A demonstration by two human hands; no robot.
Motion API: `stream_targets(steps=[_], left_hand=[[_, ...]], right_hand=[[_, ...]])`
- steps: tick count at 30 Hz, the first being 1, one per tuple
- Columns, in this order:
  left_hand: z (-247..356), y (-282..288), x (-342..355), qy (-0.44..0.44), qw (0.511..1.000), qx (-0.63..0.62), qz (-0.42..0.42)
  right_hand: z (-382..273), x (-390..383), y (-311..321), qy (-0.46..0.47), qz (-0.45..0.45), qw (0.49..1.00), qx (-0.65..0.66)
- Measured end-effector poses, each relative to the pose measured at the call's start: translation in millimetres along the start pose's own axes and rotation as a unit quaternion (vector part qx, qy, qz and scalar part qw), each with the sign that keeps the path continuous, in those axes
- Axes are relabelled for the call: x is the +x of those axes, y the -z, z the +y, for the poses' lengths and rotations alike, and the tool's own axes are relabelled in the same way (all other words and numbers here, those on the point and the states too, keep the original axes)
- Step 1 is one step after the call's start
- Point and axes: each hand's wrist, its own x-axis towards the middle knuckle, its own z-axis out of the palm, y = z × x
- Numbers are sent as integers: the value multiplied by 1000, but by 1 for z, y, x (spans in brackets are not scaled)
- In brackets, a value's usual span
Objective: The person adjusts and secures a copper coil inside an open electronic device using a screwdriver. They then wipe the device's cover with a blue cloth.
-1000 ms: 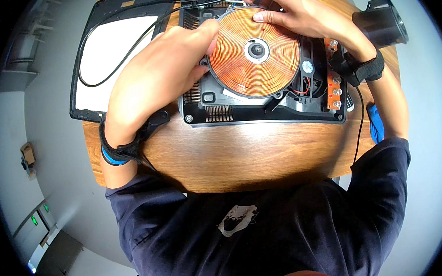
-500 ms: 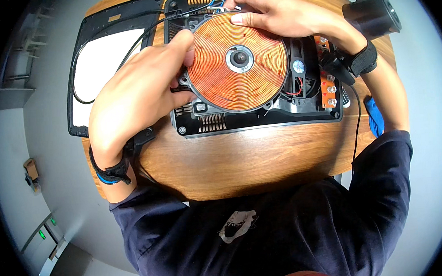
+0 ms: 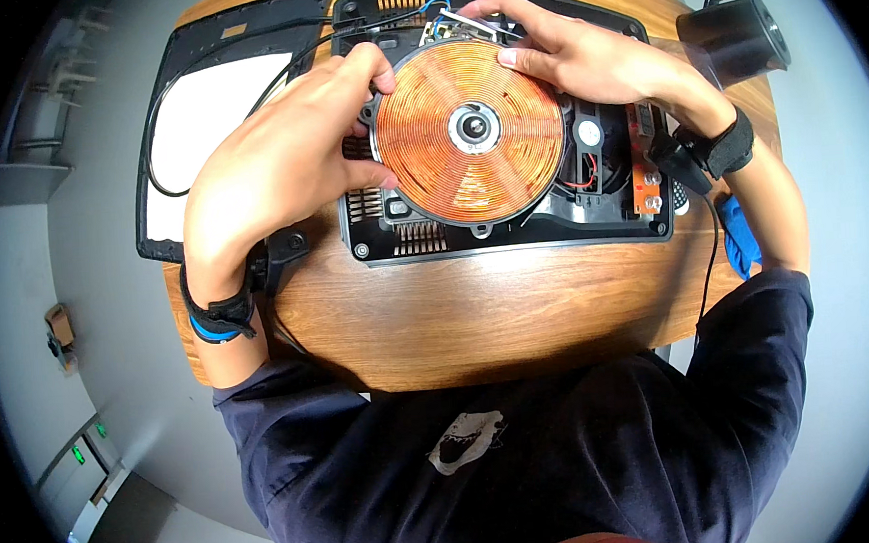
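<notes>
A round copper induction coil [image 3: 429, 164] lies over the opened black housing of an induction cooker [image 3: 512, 247]. My left hand [image 3: 338, 119] grips the coil's left rim, with its thumb low on the edge and its fingers higher up. On the upper right rim rests the thumb of my right hand [image 3: 570, 53], its other fingers curled behind the far edge and partly hidden. Blue wires [image 3: 430, 4] and a white connector piece show just beyond the coil. An orange circuit board [image 3: 644, 187] sits in the housing's right side.
The black-framed cooker top panel [image 3: 172, 236] lies at the left, a black cable [image 3: 152, 139] looping over it. A black jug-like container [image 3: 736, 29] stands at the far right. Beside my right arm is a blue cloth [image 3: 739, 236]. The wooden table [image 3: 476, 309] curves toward me.
The coil has turned and shifted slightly, exposing more parts behind its far edge. My right hand has moved a little right and nearer; my left fingers have moved higher on the rim.
</notes>
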Motion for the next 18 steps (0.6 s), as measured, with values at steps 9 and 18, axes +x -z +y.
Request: stream_targets(steps=[9,18], left_hand=[[-9,3,3,-37,998,44,37],[-16,-1,8,-53,996,38,67]], right_hand=[[-13,-1,3,-74,-36,993,82],[-26,-4,5,-57,-70,995,32]])
